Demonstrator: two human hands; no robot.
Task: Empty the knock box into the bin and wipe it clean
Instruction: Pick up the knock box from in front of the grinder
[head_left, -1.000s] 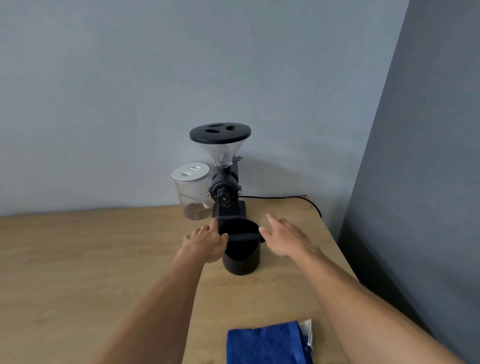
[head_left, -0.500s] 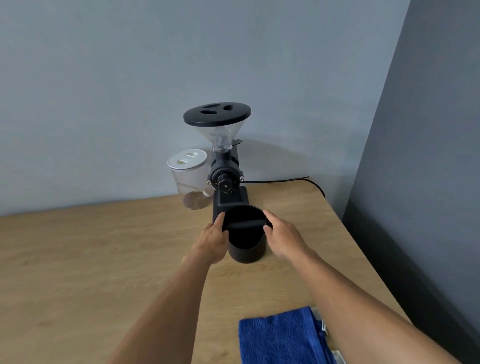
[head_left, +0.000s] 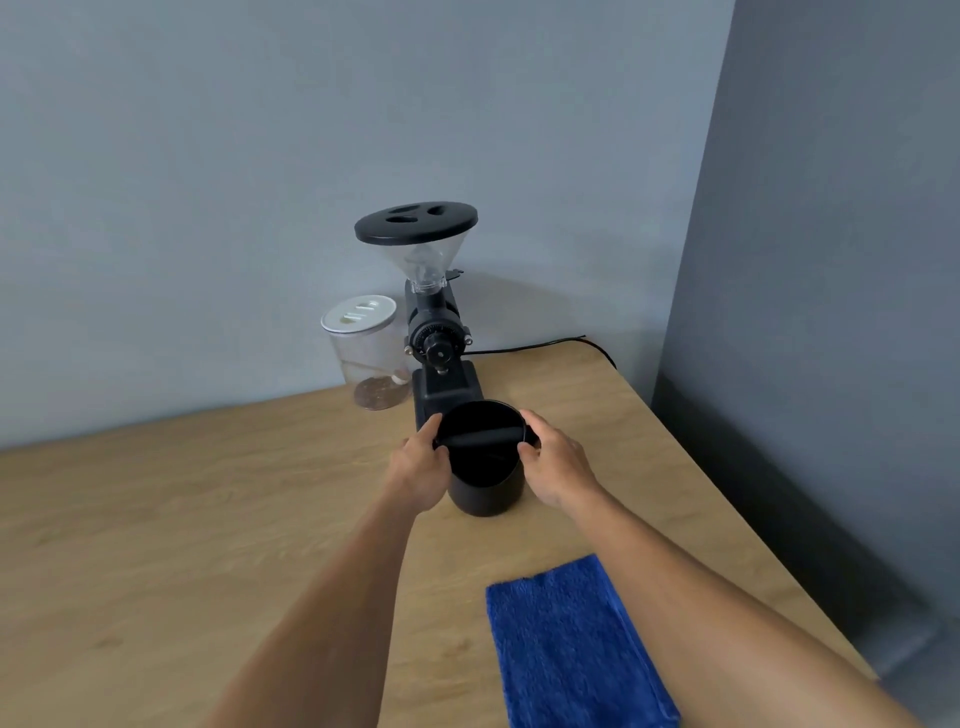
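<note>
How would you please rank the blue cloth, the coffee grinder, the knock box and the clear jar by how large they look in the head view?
1. Blue cloth, though it lies nearest the camera and is partly cut off.
2. Coffee grinder.
3 and 4. Knock box and clear jar look about alike; hands cover the box's sides.

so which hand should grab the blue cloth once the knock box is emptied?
Right, probably. The blue cloth lies on the table directly under the right forearm, nearer than the knock box. The right hand only has to draw back; the left hand would cross over.
</note>
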